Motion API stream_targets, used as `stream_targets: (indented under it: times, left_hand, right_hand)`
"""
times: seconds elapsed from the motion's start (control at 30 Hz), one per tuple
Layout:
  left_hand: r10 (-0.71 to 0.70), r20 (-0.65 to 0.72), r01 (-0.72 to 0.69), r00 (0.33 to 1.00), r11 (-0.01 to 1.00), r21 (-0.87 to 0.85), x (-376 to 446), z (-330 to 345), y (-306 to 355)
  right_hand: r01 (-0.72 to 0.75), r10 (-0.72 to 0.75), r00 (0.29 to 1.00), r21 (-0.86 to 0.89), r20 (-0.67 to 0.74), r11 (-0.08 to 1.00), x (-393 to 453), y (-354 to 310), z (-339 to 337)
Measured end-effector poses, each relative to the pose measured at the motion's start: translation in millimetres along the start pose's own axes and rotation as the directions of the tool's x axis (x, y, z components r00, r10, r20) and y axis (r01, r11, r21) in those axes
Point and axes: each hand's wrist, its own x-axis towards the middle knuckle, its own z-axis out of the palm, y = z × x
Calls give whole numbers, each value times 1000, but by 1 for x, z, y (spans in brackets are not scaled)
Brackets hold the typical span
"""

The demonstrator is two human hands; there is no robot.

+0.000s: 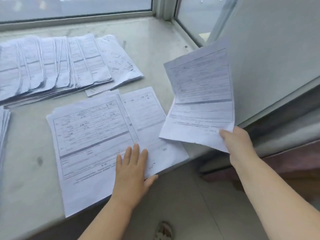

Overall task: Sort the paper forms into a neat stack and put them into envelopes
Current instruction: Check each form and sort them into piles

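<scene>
Head view of a pale stone sill [155,54] below a window frame [76,18]. The left hand [132,172] lies flat, palm down, on the near stack of forms [90,146]; its fingers [136,153] are straight and slightly spread, pressing the top sheet, and the thumb [151,179] reaches past the stack's near right edge. Just beyond the fingertips the printed table of the top form runs away toward the window.

A second sheet [145,111] pokes out from beneath the stack to the right of and beyond the left fingers, its far corner turned toward the raised form.

The right hand [237,141] pinches the near right corner of 1 single form [200,97], thumb on the printed face, the other fingers hidden behind the paper. This form is lifted clear of the sill, tilted and slightly bowed, and rises up and away from the gripping fingers; its lower left edge overlaps the second sheet in the picture, though contact cannot be told.

Well beyond the left fingers, toward the window, lies a fanned row of forms [57,66] in overlapping bundles. Its rightmost bundle [119,59] shows handwriting. Far to the left of the left hand, the edge of another pile [4,129] enters the picture.

Below the sill, between the 2 forearms, a patterned shoe [163,231] is seen on the floor. No envelope can be made out.
</scene>
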Motion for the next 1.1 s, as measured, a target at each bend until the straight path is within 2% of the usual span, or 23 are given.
stream_targets:
  times: [0.07, 0.1, 0.17, 0.23, 0.33, 0.43, 0.5, 0.53, 0.6, 0.63, 0.73, 0.8, 0.87, 0.9, 0.93, 1.0, 1.1]
  left_hand:
    - [24, -65, -29, 998, 997, -67, -5, 11, -12]
    - [12, -90, -21, 996, 995, -99, -6, 14, -15]
    - [-30, -166, 0, 986, 985, -173, -6, 16, -15]
    - [-157, -266, 57, 951, 935, -350, -7, 14, -12]
    - [-455, -287, 159, 843, 721, -674, -15, 5, -2]
    - [-510, -287, 157, 811, 662, -733, -20, 7, 2]
    - [-490, -343, 107, 801, 682, -723, -17, 7, 4]
    - [-441, -403, 51, 802, 723, -689, -15, 5, 3]
    - [-253, -468, -79, 847, 810, -581, -11, 3, 0]
    - [-162, -427, -107, 890, 835, -540, -9, 4, -3]
    - [-40, -188, -18, 981, 954, -299, -5, 8, -13]
    - [-18, -64, 8, 998, 987, -161, -4, 9, -15]
    - [-9, -12, 7, 1000, 985, -175, -3, 6, -16]
    - [-3, -14, 0, 1000, 982, -191, -3, 5, -17]
    - [7, -27, -13, 1000, 978, -209, -4, 2, -19]
    - [29, -87, -51, 996, 963, -264, -10, -5, -23]
    - [8, -219, -86, 976, 934, -348, -24, -17, -39]
  right_hand:
    - [134, -147, 988, -223, -39, 965, 15, 7, -15]
    - [177, -196, 980, -269, -45, 947, 20, 10, -22]
    - [227, -255, 965, -297, -61, 928, 27, 13, -34]
    - [245, -273, 961, -317, -46, 916, 33, 15, -44]
    - [235, -207, 971, -316, 120, 919, 40, 14, -43]
    - [211, -101, 929, -284, 356, 935, 39, 12, -13]
    - [220, -67, 878, -275, 474, 936, 36, 16, 18]
    - [221, -55, 851, -261, 522, 940, 33, 17, 33]
    - [201, -27, 801, -226, 599, 953, 27, 20, 60]
    - [186, -12, 778, -212, 628, 960, 24, 21, 71]
    - [180, 3, 750, -209, 661, 961, 21, 23, 87]
    - [177, -22, 813, -211, 582, 961, 29, 25, 84]
    - [157, -68, 921, -205, 384, 966, 36, 24, 73]
    - [190, -127, 952, -212, 278, 959, 37, 22, 66]
    - [245, -199, 959, -231, 204, 942, 33, 18, 59]
    - [341, -310, 936, -222, 163, 913, 17, 8, 57]
    - [437, -379, 877, -163, 295, 885, -25, -11, 78]
